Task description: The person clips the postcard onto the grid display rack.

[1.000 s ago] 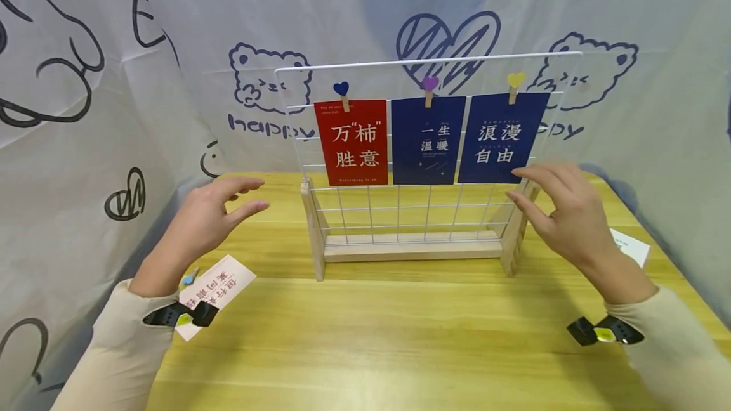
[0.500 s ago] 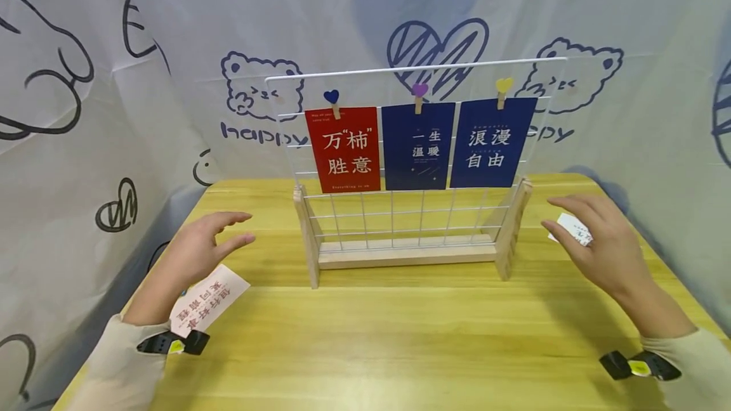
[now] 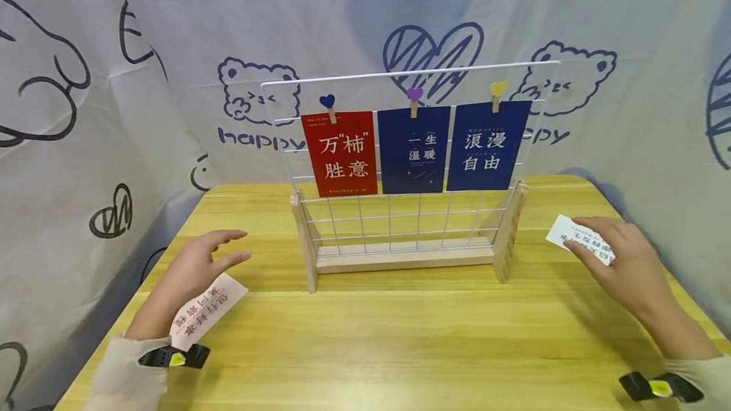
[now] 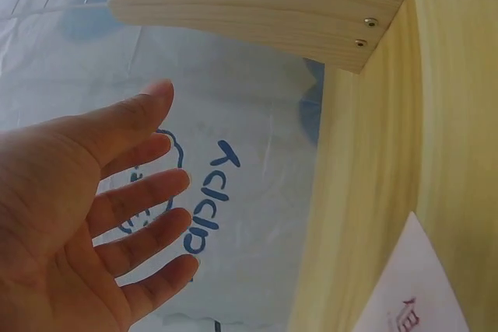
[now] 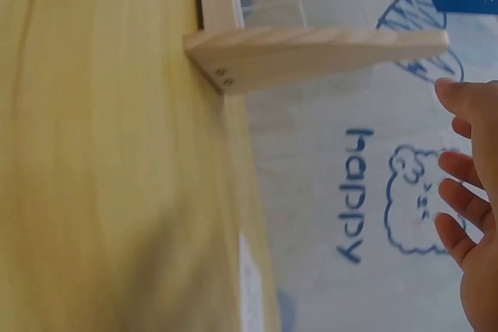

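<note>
My left hand (image 3: 197, 265) hovers left of the rack, fingers apart and holding nothing; its spread fingers also show in the left wrist view. Below it lies a pale pink card (image 3: 208, 309) with red writing. My right hand (image 3: 619, 262) is above the right side of the table, fingers loosely bent with nothing between them. In the head view it overlaps a white card (image 3: 562, 233), which lies on the tabletop in the right wrist view. Between my hands stands a white wire-grid rack (image 3: 404, 224) carrying a red card (image 3: 345, 167) and two blue cards (image 3: 412, 163), (image 3: 485, 157).
Heart-topped clips in dark blue (image 3: 327, 101), purple (image 3: 415, 93) and yellow (image 3: 499, 88) fasten the cards. The rack has a wooden base (image 3: 404, 263) on the yellow wooden table (image 3: 400, 335). A printed cloth (image 3: 342, 30) hangs behind and at both sides.
My right hand has drawn away from the right blue card, rightward and down toward the white card. My left hand has lowered slightly. The head view has shifted a little.
</note>
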Demonstrator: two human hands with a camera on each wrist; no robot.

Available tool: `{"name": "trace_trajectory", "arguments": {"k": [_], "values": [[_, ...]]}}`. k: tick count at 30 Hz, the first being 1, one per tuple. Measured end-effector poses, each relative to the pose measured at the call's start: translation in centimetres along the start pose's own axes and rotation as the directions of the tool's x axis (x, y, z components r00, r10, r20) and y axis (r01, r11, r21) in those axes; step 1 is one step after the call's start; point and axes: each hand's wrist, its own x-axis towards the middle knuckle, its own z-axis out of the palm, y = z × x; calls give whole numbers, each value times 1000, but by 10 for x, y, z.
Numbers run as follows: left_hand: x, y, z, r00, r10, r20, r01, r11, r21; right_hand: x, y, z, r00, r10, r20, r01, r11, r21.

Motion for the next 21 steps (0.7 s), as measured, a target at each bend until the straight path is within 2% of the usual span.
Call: {"name": "trace_trajectory", "arguments": {"k": [11, 21], "values": [[-7, -25, 13, 999, -39, 26, 39, 999, 1, -26, 31, -3, 993, 107, 51, -107, 994, -8], [-12, -43, 21, 991, -108, 85, 111, 993, -30, -49, 56, -13, 952, 241, 189, -239, 970, -35]]}}
